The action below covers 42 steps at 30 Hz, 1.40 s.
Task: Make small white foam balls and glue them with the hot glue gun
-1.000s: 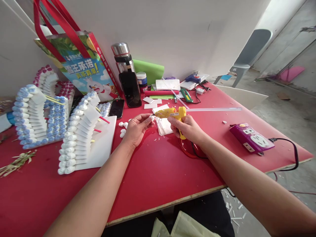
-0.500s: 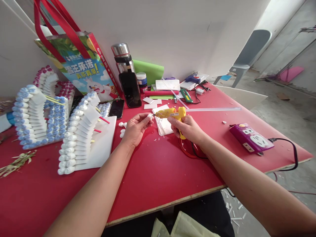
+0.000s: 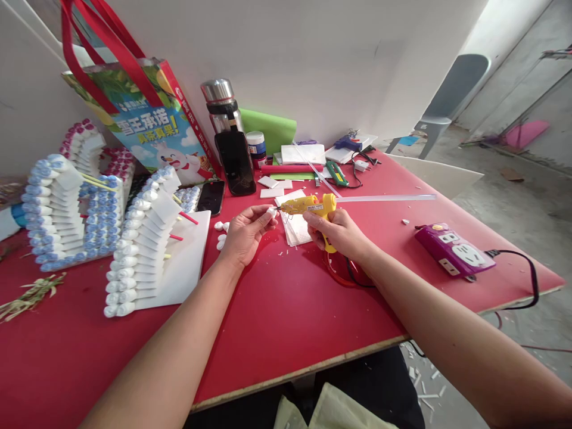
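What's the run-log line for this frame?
left hand: pinching small white piece | right hand: holding yellow glue gun | nozzle: close to small white piece, contact unclear | on table: loose white pieces, purple socket block

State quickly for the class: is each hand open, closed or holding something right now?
Left hand: closed, pinching a small white piece.
Right hand: closed, holding the yellow glue gun.

Bare forearms (image 3: 179, 330) forward, left hand (image 3: 248, 233) in a fingertip pinch, right hand (image 3: 343, 235) in a fist-like grip
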Each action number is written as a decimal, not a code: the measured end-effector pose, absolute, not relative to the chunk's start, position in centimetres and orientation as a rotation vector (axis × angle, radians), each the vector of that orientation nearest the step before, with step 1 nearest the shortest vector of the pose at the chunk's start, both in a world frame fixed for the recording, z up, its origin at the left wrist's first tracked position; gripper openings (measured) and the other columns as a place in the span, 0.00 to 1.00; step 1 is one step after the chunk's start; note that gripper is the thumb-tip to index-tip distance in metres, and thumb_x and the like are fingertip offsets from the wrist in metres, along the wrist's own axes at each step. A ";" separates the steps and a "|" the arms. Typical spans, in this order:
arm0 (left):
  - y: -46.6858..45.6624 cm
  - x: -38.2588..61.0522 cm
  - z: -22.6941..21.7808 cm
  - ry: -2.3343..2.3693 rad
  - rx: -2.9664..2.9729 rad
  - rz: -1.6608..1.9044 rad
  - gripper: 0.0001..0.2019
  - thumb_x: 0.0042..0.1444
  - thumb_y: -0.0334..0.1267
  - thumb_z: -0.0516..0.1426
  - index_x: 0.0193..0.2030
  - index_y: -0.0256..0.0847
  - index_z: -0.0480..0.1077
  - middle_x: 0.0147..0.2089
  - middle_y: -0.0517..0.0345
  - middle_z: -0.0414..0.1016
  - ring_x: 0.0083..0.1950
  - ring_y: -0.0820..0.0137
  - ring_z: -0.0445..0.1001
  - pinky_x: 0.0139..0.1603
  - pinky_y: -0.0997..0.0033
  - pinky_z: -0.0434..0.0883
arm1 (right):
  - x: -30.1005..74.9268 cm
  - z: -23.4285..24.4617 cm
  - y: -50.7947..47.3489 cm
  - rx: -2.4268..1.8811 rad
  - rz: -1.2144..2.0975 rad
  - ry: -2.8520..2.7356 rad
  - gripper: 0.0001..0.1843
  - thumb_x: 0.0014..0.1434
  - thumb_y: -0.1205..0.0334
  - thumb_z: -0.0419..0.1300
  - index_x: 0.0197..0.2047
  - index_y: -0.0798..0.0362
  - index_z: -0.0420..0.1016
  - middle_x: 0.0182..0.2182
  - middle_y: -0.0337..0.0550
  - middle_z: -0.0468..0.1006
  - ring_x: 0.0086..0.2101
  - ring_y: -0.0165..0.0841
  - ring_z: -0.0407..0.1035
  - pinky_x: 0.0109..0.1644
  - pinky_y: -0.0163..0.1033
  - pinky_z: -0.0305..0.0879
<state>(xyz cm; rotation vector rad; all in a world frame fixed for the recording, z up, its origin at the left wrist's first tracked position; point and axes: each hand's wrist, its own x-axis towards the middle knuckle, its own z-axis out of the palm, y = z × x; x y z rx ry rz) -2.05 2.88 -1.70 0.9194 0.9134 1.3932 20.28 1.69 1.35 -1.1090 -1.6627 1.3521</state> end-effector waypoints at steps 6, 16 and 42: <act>2.9 -2.4 -2.0 0.907 0.932 1.411 0.14 0.46 0.36 0.71 0.41 0.38 0.79 0.37 0.56 0.79 0.36 0.74 0.76 0.44 0.70 0.73 | 20.4 1.8 1.6 -1.093 1.373 -1.636 0.31 0.60 0.37 0.59 0.19 0.54 0.65 0.14 0.38 0.66 0.17 0.25 0.58 0.25 0.35 0.56; 2.7 -2.3 -1.3 0.913 0.900 1.370 0.15 0.44 0.36 0.72 0.40 0.37 0.79 0.37 0.54 0.80 0.35 0.74 0.77 0.42 0.71 0.74 | 26.0 1.4 0.8 -1.431 1.023 -1.429 0.28 0.57 0.36 0.61 0.29 0.57 0.76 0.18 0.41 0.71 0.20 0.28 0.61 0.25 0.35 0.56; 2.3 -2.3 -1.4 0.846 0.896 1.298 0.15 0.46 0.37 0.71 0.41 0.36 0.80 0.37 0.54 0.80 0.34 0.74 0.77 0.43 0.72 0.74 | 30.0 2.1 -6.1 -1.895 -0.017 -2.051 0.21 0.64 0.45 0.55 0.47 0.53 0.77 0.42 0.53 0.79 0.30 0.39 0.73 0.31 0.42 0.63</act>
